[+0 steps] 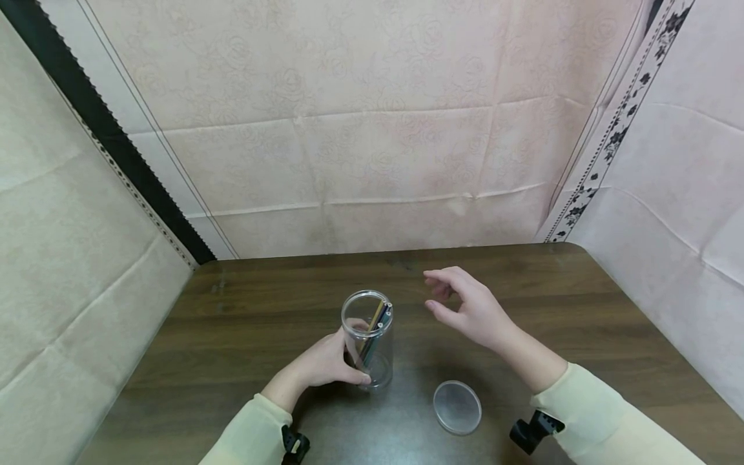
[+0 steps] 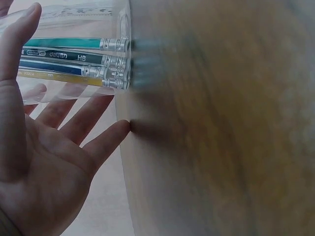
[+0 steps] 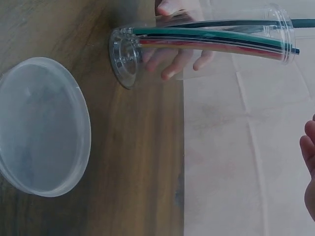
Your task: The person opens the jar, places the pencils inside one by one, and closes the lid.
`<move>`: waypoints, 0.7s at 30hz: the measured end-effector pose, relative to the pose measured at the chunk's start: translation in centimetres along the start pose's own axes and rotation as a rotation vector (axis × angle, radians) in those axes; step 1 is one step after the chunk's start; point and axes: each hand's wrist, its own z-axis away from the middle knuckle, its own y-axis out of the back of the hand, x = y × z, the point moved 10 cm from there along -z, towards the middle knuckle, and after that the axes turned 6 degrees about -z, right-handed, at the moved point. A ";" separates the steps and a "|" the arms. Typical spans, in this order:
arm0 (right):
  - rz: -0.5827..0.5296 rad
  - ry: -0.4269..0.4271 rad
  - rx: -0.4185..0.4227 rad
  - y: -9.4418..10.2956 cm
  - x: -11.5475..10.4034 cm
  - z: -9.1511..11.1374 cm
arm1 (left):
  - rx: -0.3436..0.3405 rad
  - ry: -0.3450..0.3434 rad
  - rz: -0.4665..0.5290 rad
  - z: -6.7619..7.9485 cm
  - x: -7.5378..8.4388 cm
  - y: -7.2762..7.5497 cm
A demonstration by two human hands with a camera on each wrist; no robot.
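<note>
My left hand (image 1: 325, 363) grips a clear plastic jar (image 1: 380, 369) from its left side, the thumb across the front and the fingers behind it. Inside lean several pencils (image 1: 374, 332); the left wrist view shows green, black, blue and yellow pencils (image 2: 64, 58) with metal ferrules at the jar's base. In the right wrist view the jar (image 3: 118, 59) stands on the table, and a dark pencil tip pokes past its rim. My right hand (image 1: 467, 307) hovers to the jar's right, fingers loosely bent and holding nothing. The jar's mouth is uncovered.
A translucent round lid (image 1: 457, 407) lies on the wooden table (image 1: 244, 361), in front of the right hand and right of the jar. Pale patterned cloth (image 1: 372, 168) hangs behind the table and along both sides.
</note>
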 end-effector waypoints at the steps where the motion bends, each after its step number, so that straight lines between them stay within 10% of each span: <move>1: 0.002 -0.003 0.004 0.0 0.1 0.1 | -0.001 -0.001 -0.001 0.0 0.0 0.0; 21: 0.029 -0.071 -0.020 0.1 1.9 2.5 | -0.004 0.006 0.013 -0.1 0.0 0.0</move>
